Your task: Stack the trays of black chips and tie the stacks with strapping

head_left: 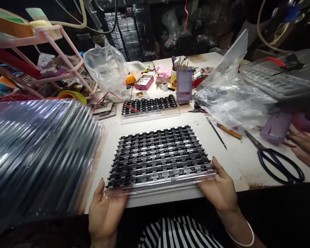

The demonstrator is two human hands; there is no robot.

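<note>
A clear plastic tray [158, 156] filled with rows of small black parts lies on a white board [222, 151] in front of me. My left hand [104, 212] grips the tray's near left corner, thumb on top. My right hand [219, 187] grips its near right corner, fingers wrapped under the edge. A second filled tray [149, 105] lies further back on the table.
A tall stack of clear trays [38, 151] stands at my left. Black scissors [276, 160], a thin pick [217, 132] and a crumpled plastic bag [232, 96] lie at the right. Another person's hand [306, 150] rests at the far right edge. Clutter and a pink rack [67, 58] fill the back.
</note>
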